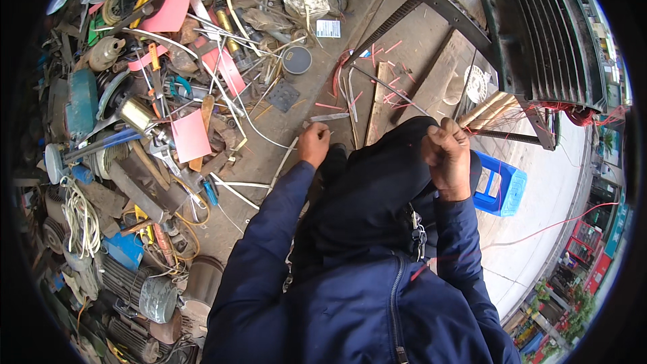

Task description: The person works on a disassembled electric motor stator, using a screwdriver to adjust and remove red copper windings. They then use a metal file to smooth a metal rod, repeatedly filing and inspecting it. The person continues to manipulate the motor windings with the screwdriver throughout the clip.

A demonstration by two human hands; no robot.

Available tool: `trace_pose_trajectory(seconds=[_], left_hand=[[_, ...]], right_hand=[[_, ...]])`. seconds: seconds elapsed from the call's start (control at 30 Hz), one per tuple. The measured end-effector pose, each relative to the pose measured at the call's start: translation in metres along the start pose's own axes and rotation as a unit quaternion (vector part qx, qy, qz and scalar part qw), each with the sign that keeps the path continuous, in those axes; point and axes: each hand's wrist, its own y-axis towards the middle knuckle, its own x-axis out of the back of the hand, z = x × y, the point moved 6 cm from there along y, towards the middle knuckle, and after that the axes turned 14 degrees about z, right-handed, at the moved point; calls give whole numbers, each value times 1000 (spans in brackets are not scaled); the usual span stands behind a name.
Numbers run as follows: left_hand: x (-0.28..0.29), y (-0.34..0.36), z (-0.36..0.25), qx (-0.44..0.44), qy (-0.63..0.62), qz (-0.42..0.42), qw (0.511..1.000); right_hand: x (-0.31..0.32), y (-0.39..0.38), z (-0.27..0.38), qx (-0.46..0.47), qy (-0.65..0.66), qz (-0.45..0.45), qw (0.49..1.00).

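Observation:
My left hand is closed in a pinch over the floor, beside my dark-trousered leg. Whatever lies between its fingertips is too small to make out. Just beyond it lies a pale flat strip. My right hand is raised above my right knee, fingers curled in toward the palm; I cannot see what they hold, if anything. Past this hand, to the right, stands a finned motor housing on a dark metal frame, with a bundle of red wire hanging from its lower end.
A blue plastic stool stands by my right knee. Tools, motor parts and pink sheets crowd the floor on the left, with a coil of white cord. Wooden boards and red wire scraps lie ahead. A thin red wire crosses the right side.

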Motion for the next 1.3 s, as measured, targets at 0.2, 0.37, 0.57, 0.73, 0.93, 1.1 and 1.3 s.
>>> trace_pose_trajectory(seconds=[0.2, 0.37, 0.57, 0.73, 0.93, 1.1, 1.3], left_hand=[[-106, 47, 71, 163, 113, 135, 971], [-156, 72, 113, 237, 155, 147, 948], [-180, 86, 97, 295, 174, 174, 923], [-184, 89, 94, 352, 213, 169, 896], [-180, 85, 114, 232, 88, 126, 960], [-170, 76, 122, 108, -63, 138, 983], [-153, 79, 109, 127, -129, 110, 977]], right_hand=[[32, 10, 1, -24, 8, -55, 998], [57, 8, -7, -47, 130, -69, 988], [83, 1, -7, -59, 226, -47, 971], [97, -15, -9, -62, 200, -48, 977], [105, -22, -9, -62, 207, -61, 974], [101, -20, -7, -53, 247, -35, 967], [87, -16, -3, -50, 196, -8, 979]])
